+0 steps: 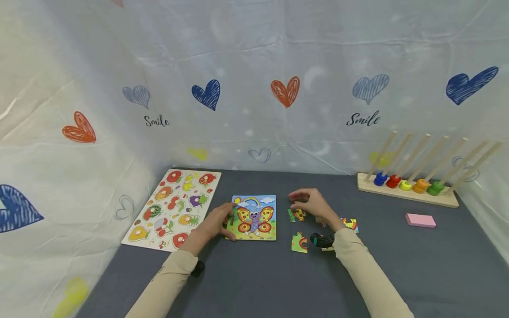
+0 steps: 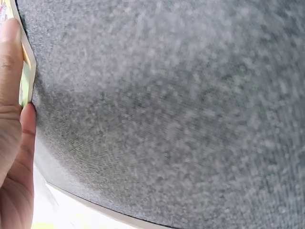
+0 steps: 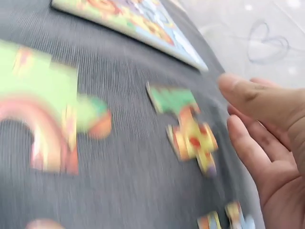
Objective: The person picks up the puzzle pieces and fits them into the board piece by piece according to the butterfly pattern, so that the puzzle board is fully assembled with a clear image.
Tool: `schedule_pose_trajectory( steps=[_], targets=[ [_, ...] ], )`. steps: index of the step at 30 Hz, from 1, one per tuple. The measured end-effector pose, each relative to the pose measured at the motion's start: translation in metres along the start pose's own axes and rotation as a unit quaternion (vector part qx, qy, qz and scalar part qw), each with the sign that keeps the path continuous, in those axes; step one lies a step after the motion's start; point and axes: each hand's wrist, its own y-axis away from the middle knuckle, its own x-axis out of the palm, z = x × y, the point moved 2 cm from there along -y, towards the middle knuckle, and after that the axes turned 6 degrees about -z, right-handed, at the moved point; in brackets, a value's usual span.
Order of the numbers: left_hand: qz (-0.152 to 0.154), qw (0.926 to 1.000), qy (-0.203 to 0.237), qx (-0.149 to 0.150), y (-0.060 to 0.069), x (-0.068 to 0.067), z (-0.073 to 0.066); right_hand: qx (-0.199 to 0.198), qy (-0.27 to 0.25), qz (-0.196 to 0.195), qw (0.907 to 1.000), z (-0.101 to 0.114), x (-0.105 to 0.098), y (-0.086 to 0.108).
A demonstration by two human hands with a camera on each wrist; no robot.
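A square butterfly jigsaw board lies flat on the dark table. My left hand grips its left edge, the thumb near the lower corner; in the left wrist view the thumb lies against the board's rim. To the right of the board, my right hand hovers over loose jigsaw pieces with its fingers loosely bent and nothing in them. A green-and-yellow piece lies below that hand, and a larger light-green piece with a red arc is nearer to me. Another colourful piece is partly hidden by the right wrist.
A white fruit puzzle board lies at the left. On the right stands a wooden peg rack with coloured rings, and a pink block lies in front of it. A printed curtain hangs behind the table.
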Motion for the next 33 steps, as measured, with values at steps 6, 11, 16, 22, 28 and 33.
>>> schedule_pose_trajectory(
  steps=[6,11,16,22,28,33],
  targets=[
    [0.030,0.9988,0.030,-0.025,0.002,-0.002,0.006,0.036,-0.056,0.029,0.9973,-0.005,-0.023,0.017],
    [0.071,0.9939,0.072,-0.043,0.003,-0.009,0.009,0.045,-0.062,0.030,0.9966,-0.005,-0.033,0.025],
    [0.094,0.9916,0.078,-0.043,0.001,-0.010,0.010,0.036,-0.046,0.029,0.9979,-0.011,-0.034,0.027],
    [0.099,0.9900,0.085,-0.052,0.000,-0.009,0.010,0.022,-0.016,0.048,0.9985,-0.018,-0.033,0.029],
    [0.099,0.9895,0.094,-0.048,0.001,-0.009,0.009,-0.034,0.041,0.071,0.9961,-0.020,-0.029,0.027],
    [0.100,0.9893,0.094,-0.050,0.001,-0.009,0.009,-0.033,0.093,0.062,0.9932,-0.017,-0.025,0.022]
  ],
)
